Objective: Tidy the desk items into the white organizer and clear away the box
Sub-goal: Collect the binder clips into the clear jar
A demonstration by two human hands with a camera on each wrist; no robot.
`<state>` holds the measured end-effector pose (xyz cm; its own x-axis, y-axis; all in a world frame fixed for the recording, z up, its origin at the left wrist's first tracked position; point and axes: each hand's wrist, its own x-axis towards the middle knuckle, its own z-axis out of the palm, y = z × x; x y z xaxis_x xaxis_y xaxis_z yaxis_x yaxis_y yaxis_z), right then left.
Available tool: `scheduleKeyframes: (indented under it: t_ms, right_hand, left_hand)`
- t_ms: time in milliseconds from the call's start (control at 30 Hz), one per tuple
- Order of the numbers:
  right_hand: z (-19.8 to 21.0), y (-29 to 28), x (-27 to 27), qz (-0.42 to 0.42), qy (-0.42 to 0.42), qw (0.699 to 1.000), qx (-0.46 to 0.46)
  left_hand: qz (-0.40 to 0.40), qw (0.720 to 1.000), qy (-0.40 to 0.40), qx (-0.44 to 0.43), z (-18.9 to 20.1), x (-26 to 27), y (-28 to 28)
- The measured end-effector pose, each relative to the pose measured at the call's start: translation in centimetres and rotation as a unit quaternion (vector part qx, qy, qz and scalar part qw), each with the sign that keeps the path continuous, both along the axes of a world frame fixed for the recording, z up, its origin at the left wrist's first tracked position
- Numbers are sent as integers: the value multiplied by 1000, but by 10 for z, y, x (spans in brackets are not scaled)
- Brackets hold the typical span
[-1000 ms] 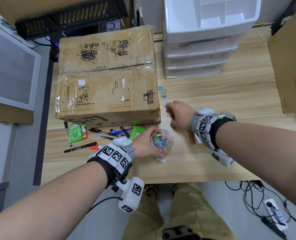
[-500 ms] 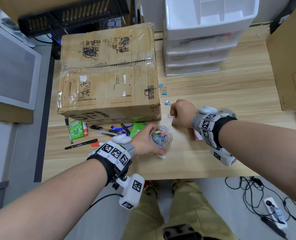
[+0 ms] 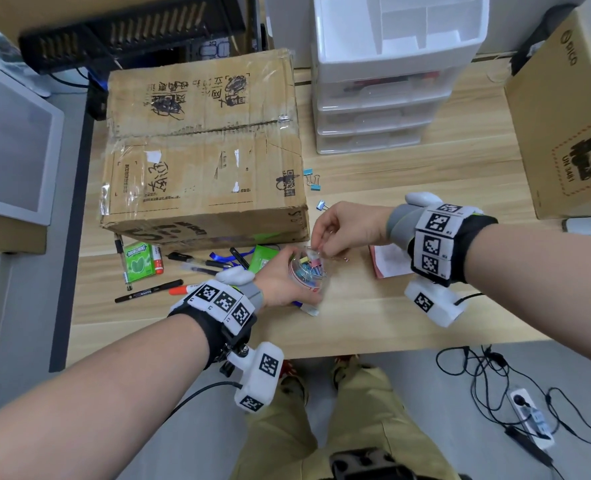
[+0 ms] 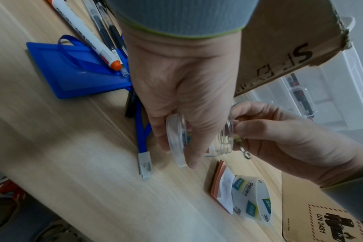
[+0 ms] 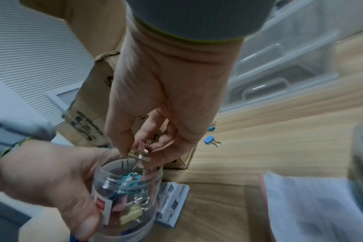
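A clear plastic jar [image 3: 307,271] partly filled with coloured binder clips is held in the left hand [image 3: 280,278], just above the near edge of the wooden surface [image 3: 425,174]. The left grip is curled round the jar wall, thumb on one side and fingers on the other; the jar mouth is uncovered and faces up.

At 1 o'clock from the jar, the right hand [image 3: 346,225] is poised directly over the mouth. Its grip is pinched together on a pink binder clip [image 5: 144,147], whose wire handles hang at the jar rim.

Three blue binder clips [image 3: 313,180] are seen loose on the surface at 12 o'clock from the right hand. The large cardboard box [image 3: 200,150] is placed at 11 o'clock from the jar, resting on the surface. The white organizer [image 3: 384,98] is set at 1 o'clock, at the far side of the surface, its drawers pushed in.

Pens and markers [image 3: 148,291], a green gum pack [image 3: 140,263] and a blue lanyard [image 4: 142,131] are scattered at 9 o'clock from the jar. A roll of clear tape [image 4: 251,198] is noted lying against a pad of sticky notes [image 3: 387,261] at 3 o'clock.
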<state>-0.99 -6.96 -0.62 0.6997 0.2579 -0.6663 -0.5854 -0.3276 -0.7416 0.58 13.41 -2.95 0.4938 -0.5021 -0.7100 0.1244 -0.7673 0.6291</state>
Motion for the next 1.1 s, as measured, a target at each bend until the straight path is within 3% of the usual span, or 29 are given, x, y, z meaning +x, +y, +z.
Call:
scheduleKeyframes:
  t_ms: [133, 433, 500, 567, 633, 700, 767, 900, 1100]
  right_hand:
    - [-1, 9, 3, 37, -26, 998, -40]
    - [3, 6, 6, 11, 48, 994, 94]
    - [2, 1, 10, -28, 58, 993, 96]
    - [-8, -7, 17, -111, 48, 992, 42]
    - [-31, -20, 25, -170, 15, 981, -97]
    - [-49, -33, 37, -137, -25, 956, -259]
    - [-53, -36, 45, -65, -57, 934, -347]
    - [-57, -28, 61, 43, -127, 903, -408]
    - [-64, -18, 84, 77, -89, 917, -382]
  left_hand:
    - [9, 1000, -3, -14, 1, -2, 0]
    - [12, 999, 8, -40, 10, -1, 2]
    - [15, 999, 11, -44, 11, 0, 3]
    - [16, 999, 11, -47, 13, 3, 5]
    - [10, 999, 9, -43, 14, 4, 8]
    - [13, 999, 6, -35, 16, 7, 10]
    - [15, 1000, -2, -26, 16, 9, 11]
    - [3, 1000, -9, -8, 17, 14, 13]
    - [-9, 1000, 5, -7, 12, 16, 19]
